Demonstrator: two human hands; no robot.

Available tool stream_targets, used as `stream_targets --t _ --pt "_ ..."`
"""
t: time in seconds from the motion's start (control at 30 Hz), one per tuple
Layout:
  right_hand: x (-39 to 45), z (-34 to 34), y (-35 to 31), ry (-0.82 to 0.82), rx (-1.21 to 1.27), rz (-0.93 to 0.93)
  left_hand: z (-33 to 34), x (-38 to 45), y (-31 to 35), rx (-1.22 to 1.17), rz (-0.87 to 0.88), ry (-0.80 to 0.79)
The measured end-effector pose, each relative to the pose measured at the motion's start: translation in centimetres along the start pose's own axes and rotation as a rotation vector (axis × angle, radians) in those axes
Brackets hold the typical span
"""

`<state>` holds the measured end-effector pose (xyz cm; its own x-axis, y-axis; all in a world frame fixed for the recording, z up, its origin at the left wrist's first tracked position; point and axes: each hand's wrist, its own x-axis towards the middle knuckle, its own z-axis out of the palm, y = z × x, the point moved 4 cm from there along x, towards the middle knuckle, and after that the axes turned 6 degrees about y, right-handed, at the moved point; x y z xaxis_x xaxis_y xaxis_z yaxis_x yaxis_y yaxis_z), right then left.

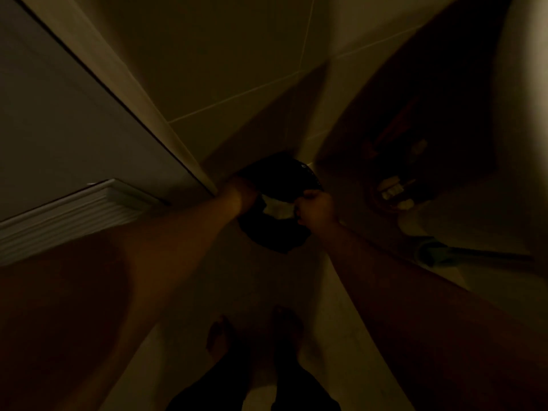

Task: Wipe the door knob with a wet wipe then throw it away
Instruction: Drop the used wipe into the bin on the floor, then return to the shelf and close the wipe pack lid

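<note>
The view is very dim. A black bin bag (275, 235) sits low on the floor in a corner, its mouth pulled open. My left hand (244, 192) grips the bag's left edge, its fingers partly hidden by the plastic. My right hand (315, 209) is a closed fist on the bag's right edge. Something pale and crumpled (275, 207) lies inside the opening between my hands; whether it is the wet wipe I cannot tell. No door knob is in view.
A pale door or panel edge (124, 93) runs down the left, with a white ribbed ledge (74, 215) below it. A dark container holding small items (394, 185) and a teal-handled tool (439, 253) sit to the right. My bare feet (255, 333) stand on pale tiles.
</note>
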<state>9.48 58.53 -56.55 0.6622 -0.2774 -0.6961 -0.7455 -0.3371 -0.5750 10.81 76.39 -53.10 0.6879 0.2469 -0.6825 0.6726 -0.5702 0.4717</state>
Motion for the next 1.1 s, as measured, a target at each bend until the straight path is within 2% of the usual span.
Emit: stream_targets --t 0.23,0.33,0.5,0.63,0.87,1.1 --pt "-9.9 -5.0 -7.1 -0.026 -0.298 -0.169 -5.0 -6.5 3.9 0.089 0.09 0.036" --pt "-13.6 -6.9 -10.1 -0.034 -0.29 -0.221 -8.2 -10.6 6.1 0.144 0.136 0.05" --pt "-22.3 -11.5 -16.6 -0.12 -0.437 -0.418 -14.3 -20.3 10.9 0.275 0.156 0.06" --pt "-28.8 -16.3 -21.9 -0.119 -0.527 -0.611 -19.0 -28.1 16.1 0.486 0.274 0.087" --pt "-36.9 -24.1 -28.7 0.053 -0.5 -0.692 -25.5 -38.2 23.8 0.624 0.535 0.212" --pt "-45.4 -29.7 -30.4 0.213 -0.515 -0.773 -28.9 -46.6 26.6 0.664 0.707 0.318"
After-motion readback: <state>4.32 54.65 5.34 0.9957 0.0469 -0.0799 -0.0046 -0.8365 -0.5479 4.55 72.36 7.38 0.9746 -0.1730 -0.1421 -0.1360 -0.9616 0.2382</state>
